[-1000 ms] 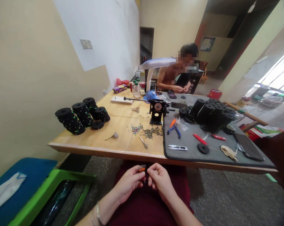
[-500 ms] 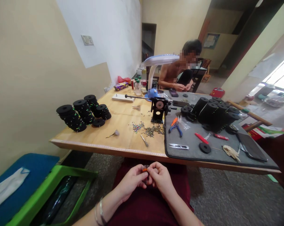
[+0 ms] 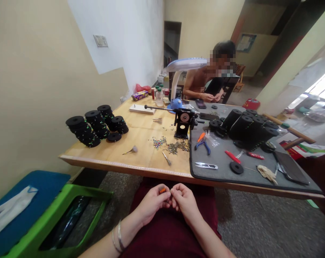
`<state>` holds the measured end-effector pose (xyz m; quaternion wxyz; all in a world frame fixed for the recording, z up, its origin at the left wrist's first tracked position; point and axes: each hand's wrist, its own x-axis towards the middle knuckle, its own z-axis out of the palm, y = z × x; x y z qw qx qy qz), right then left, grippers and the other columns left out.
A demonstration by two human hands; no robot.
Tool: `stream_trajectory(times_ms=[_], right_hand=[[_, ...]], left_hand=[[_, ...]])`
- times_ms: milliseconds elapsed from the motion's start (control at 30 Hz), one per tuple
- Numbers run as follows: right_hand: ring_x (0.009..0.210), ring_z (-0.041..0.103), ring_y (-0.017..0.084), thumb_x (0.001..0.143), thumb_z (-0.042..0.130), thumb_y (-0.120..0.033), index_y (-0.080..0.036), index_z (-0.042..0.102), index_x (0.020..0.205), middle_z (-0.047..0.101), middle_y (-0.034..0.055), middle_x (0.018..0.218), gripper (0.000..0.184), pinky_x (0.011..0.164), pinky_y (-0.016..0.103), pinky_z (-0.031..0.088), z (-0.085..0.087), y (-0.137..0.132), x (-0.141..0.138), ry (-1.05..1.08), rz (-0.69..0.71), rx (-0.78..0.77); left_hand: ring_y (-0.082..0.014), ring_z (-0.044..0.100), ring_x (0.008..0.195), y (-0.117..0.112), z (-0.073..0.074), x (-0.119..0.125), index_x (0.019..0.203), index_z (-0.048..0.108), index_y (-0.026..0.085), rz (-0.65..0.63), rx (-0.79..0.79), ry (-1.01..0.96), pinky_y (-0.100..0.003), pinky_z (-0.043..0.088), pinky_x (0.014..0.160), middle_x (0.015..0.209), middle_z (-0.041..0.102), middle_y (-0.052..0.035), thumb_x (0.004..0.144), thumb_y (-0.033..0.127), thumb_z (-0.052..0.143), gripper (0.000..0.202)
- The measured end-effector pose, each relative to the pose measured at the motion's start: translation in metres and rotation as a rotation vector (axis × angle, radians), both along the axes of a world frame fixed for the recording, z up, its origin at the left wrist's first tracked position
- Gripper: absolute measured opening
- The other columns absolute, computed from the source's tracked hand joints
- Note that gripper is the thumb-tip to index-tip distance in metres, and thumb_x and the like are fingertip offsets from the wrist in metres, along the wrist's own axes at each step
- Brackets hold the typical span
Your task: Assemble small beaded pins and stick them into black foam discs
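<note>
Above my lap, just in front of the table edge, my left hand [image 3: 155,200] is closed around a small orange piece [image 3: 162,190] with something greyish beside it; its exact kind is too small to tell. Thumb and fingers of my right hand [image 3: 184,197] are pinched together close to the left fingertips, and whatever they hold is hidden. Nearest on the table lie a thin brush-like tool [image 3: 166,158], a pile of small metal pieces [image 3: 177,147] and a scatter of coloured beads [image 3: 159,143]. Thread snips [image 3: 206,165] rest on the grey mat [image 3: 221,173].
Stacked black foam spools [image 3: 83,130] stand at the left, more black spools [image 3: 243,125] at the right. A black winding device [image 3: 182,123] with a rod and a lamp [image 3: 175,104] occupy the middle. Blue pliers [image 3: 202,145] lie on the mat. Another person [image 3: 200,86] sits opposite.
The orange piece has shifted from between both hands' fingertips to the upper side of my left hand. My right fingertips have come away from it. The view has tilted slightly.
</note>
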<state>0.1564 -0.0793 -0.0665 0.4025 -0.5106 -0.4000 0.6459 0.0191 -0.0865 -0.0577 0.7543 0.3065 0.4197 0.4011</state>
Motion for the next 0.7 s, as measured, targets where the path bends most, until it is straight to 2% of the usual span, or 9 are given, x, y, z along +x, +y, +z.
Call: stream_trajectory(times_ms=[167, 333, 533, 700], right_hand=[[0.028, 0.032, 0.003, 0.070, 0.064, -0.051, -0.017, 0.049, 0.066, 0.053, -0.0058, 0.038, 0.037, 0.032, 0.016, 0.017, 0.0011, -0.0049, 0.0023, -0.034, 0.023, -0.030], [0.027, 0.030, 0.003, 0.071, 0.064, -0.051, -0.017, 0.050, 0.066, 0.051, -0.0067, 0.036, 0.037, 0.031, 0.016, 0.014, -0.0022, -0.0093, 0.0016, 0.021, 0.083, -0.063], [0.027, 0.030, 0.002, 0.072, 0.065, -0.049, -0.016, 0.051, 0.066, 0.053, -0.0061, 0.038, 0.036, 0.031, 0.016, 0.014, -0.0019, -0.0088, 0.0001, 0.081, 0.130, -0.084], [0.026, 0.029, 0.002, 0.071, 0.065, -0.048, -0.016, 0.052, 0.064, 0.052, -0.0064, 0.036, 0.036, 0.031, 0.016, 0.013, 0.0009, -0.0092, -0.0003, 0.104, 0.148, -0.101]], left_hand=[[-0.0075, 0.050, 0.055, 0.0022, -0.0006, 0.0001, 0.068, 0.052, 0.015, 0.094, -0.031, 0.020, -0.019, 0.036, 0.052, 0.060, 0.051, 0.0042, 0.064, 0.030, 0.073, 0.026], [-0.0068, 0.047, 0.053, 0.0036, -0.0047, -0.0013, 0.069, 0.052, 0.015, 0.124, -0.007, 0.038, -0.019, 0.033, 0.050, 0.059, 0.050, 0.0048, 0.066, 0.030, 0.071, 0.024], [-0.0056, 0.046, 0.050, 0.0022, -0.0044, -0.0022, 0.068, 0.049, 0.015, 0.084, -0.143, -0.067, -0.018, 0.030, 0.049, 0.056, 0.049, 0.0054, 0.064, 0.029, 0.072, 0.027], [-0.0050, 0.046, 0.050, 0.0020, -0.0064, -0.0030, 0.068, 0.049, 0.015, 0.072, -0.163, -0.103, -0.017, 0.030, 0.048, 0.056, 0.049, 0.0050, 0.065, 0.027, 0.072, 0.026]])
